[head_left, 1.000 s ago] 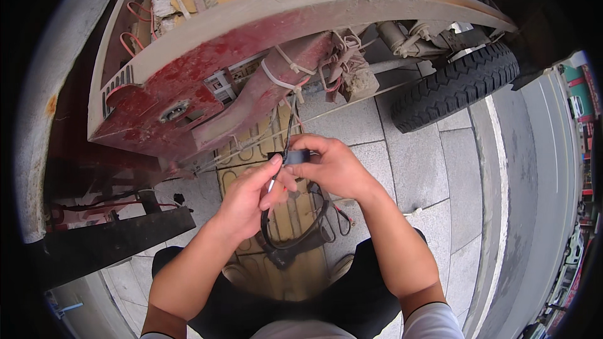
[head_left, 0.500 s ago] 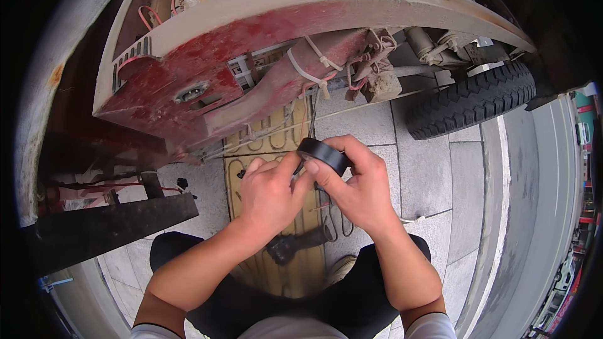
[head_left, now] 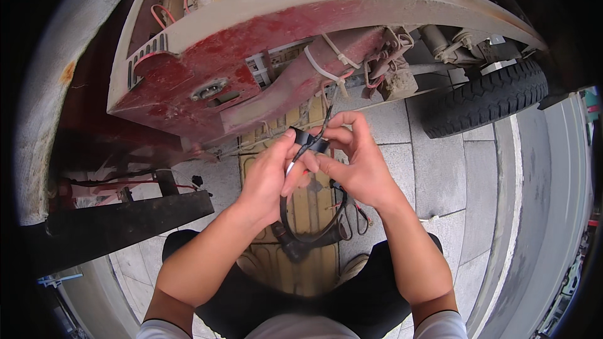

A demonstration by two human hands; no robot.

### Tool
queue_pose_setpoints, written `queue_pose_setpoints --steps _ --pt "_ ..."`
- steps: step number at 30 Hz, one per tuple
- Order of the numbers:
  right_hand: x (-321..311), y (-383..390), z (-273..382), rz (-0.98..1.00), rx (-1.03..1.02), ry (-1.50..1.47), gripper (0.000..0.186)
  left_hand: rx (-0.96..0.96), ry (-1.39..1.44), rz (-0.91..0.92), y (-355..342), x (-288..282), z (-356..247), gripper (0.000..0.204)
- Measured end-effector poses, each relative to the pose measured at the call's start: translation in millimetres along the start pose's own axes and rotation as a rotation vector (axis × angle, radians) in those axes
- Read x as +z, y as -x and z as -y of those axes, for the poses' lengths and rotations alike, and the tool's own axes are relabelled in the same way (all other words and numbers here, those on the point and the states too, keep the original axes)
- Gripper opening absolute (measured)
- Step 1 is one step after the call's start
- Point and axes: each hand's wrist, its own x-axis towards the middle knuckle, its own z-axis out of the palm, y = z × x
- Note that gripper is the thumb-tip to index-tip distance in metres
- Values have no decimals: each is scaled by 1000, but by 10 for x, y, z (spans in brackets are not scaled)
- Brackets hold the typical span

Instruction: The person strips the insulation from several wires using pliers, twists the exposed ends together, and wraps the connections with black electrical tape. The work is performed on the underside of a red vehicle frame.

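My left hand point(head_left: 265, 172) is closed, its thumb and fingers pinching a piece of black electrical tape point(head_left: 303, 136) and a dark cable. The cable point(head_left: 328, 115) hangs down from the red vehicle part and crosses over the tape. A white section of cable point(head_left: 289, 168) shows by the left fingers. My right hand point(head_left: 364, 172) faces it, thumb and fingers bent around the tape's other end by the cable. Whether the tape is the roll seen edge-on or a loose strip, I cannot tell. A black cable loop point(head_left: 284, 213) hangs below my hands.
The red, dusty vehicle frame point(head_left: 213, 69) arches ahead, with white cable ties point(head_left: 320, 69) on it. To the right is a black tyre point(head_left: 490, 97). A dark tool point(head_left: 295, 248) lies on the yellow board point(head_left: 314, 276) between my feet. A black beam point(head_left: 132, 220) juts in at left.
The black tape roll stood out clearly between both hands; now the cable lies across the black tape there. My right hand has lifted slightly and the cable loop has come into sight below.
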Motion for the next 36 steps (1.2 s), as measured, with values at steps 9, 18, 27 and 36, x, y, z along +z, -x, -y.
queue_pose_setpoints --steps 9,18,27,36 --pt "-308 59 33 75 -32 249 27 25 -73 95 73 -36 -21 34" --pt "-347 128 177 5 105 194 30 581 -1076 -208 65 90 123 18" --pt "-115 71 205 -30 -44 -225 32 391 -772 -224 -10 121 289 43" --pt "-265 -48 17 157 3 269 33 -88 -32 130 -27 112 -30 55"
